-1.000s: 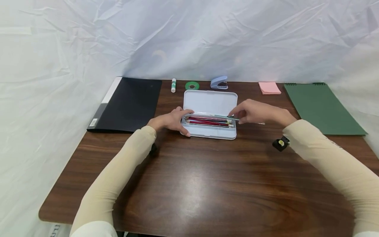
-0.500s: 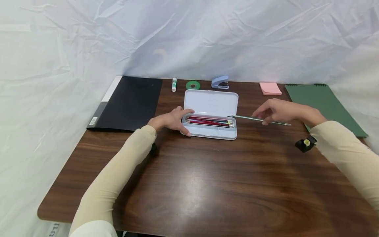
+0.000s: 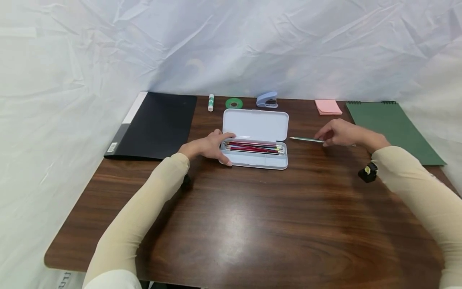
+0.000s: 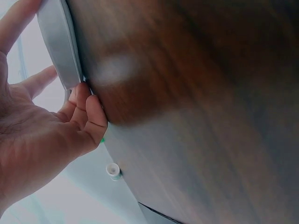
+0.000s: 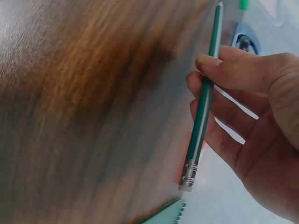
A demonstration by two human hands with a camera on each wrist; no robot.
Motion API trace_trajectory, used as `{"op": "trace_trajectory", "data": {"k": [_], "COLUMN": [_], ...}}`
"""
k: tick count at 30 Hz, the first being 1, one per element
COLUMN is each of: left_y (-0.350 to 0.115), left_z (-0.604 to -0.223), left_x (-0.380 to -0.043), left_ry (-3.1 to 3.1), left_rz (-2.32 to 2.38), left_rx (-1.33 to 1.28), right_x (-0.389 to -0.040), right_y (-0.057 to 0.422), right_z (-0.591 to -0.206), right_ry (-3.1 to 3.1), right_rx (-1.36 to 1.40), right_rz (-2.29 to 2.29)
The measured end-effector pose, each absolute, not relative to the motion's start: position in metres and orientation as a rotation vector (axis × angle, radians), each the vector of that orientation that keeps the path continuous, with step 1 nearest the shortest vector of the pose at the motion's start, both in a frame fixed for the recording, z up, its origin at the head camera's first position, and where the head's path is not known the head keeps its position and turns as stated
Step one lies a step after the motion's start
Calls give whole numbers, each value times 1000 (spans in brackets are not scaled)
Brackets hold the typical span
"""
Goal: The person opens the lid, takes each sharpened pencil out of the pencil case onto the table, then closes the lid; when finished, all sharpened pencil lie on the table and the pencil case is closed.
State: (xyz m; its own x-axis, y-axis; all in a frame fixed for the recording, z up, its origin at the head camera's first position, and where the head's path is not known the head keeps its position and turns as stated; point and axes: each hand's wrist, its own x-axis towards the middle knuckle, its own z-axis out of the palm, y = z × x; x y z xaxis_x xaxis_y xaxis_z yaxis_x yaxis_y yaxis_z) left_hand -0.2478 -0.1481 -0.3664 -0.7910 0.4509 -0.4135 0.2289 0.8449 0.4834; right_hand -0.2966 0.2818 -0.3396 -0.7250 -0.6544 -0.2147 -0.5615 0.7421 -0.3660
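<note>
A white pencil case [image 3: 255,125] lies with its lid raised at the middle of the table, and several mostly red pencils [image 3: 252,147] rest in its back compartment. My left hand [image 3: 211,146] grips the case's left end, thumb at the front edge and fingers behind; in the left wrist view, fingers [image 4: 93,114] curl against the case's end. To the right of the case, my right hand [image 3: 343,133] pinches a green pencil [image 3: 306,139] between thumb and fingers, low over the table. In the right wrist view, the pencil's eraser end is toward the green notepad.
Along the back stand a glue stick [image 3: 211,102], green tape roll [image 3: 234,103], blue stapler [image 3: 267,100] and pink sticky notes [image 3: 328,107]. A black folder [image 3: 159,124] lies left, a green spiral notepad [image 3: 393,128] right, on the wooden table [image 3: 231,224].
My right hand has drawn the green pencil out of the case to the right, then lowered it slightly toward the table. The left hand stays at the case's end.
</note>
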Motion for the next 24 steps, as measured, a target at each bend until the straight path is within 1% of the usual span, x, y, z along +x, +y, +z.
{"op": "trace_trajectory", "data": {"k": [5, 24], "left_y": [-149, -150], "left_z": [-367, -366], "left_x": [-246, -247], "left_ry": [2495, 2494], "left_rz": [560, 566], "left_rx": [492, 495], "right_x": [-301, -306], "right_y": [282, 278], "right_z": [-350, -364], "right_ry": [2647, 2740], "right_rx": [-937, -930], "right_rz": [-388, -452]}}
